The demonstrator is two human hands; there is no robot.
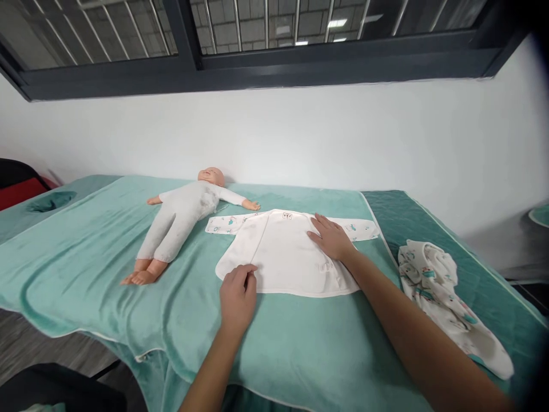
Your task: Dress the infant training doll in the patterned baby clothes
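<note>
Your right hand (330,237): spread flat, seemingly to keep shirt (283,257) smooth | your left hand (238,294): curled at its lower edge, pinch indeterminable

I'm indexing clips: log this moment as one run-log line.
left hand: at hem of white shirt | right hand: resting on shirt | doll: lying left | patterned cloth: bundled right

The left hand (238,298) and right hand (333,238) are bare, with slim fingers (325,221); the left forearm (214,364) and right forearm (407,324) are bare too, slender at the wrists (232,331).
</note>
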